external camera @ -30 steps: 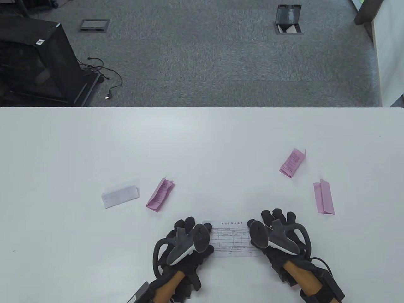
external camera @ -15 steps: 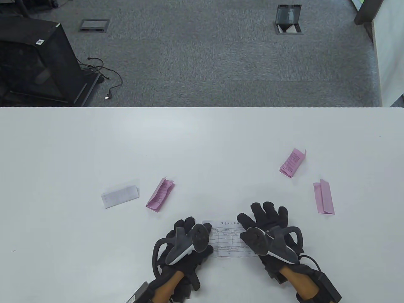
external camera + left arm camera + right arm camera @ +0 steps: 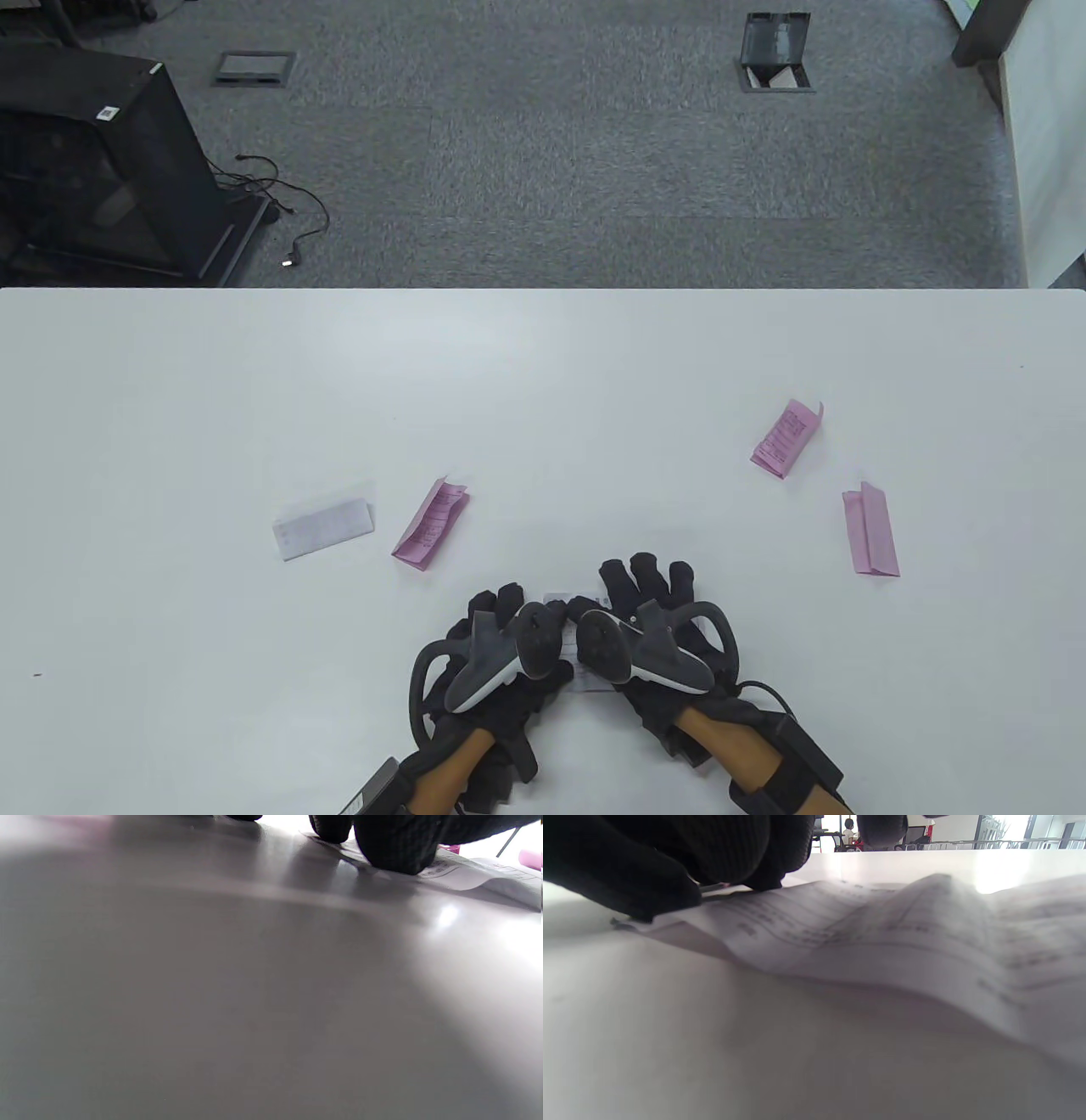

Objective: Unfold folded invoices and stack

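A white unfolded invoice (image 3: 588,679) lies flat near the table's front edge, mostly covered by both hands. My left hand (image 3: 509,604) rests on its left end; in the left wrist view my fingertips (image 3: 394,853) press the paper (image 3: 466,874) down. My right hand (image 3: 646,579) lies flat over the sheet, right beside the left hand. In the right wrist view the sheet (image 3: 882,938) is wavy with creases, and my fingertips (image 3: 649,895) press its far edge. Neither hand grips anything.
A folded white invoice (image 3: 323,527) and a folded pink invoice (image 3: 430,522) lie to the left of my hands. Two more folded pink invoices (image 3: 786,438) (image 3: 870,529) lie to the right. The white table (image 3: 543,382) ends at a grey carpet beyond.
My right hand has slid left across the unfolded invoice, from its right end to next to the left hand. The left hand has stayed in place.
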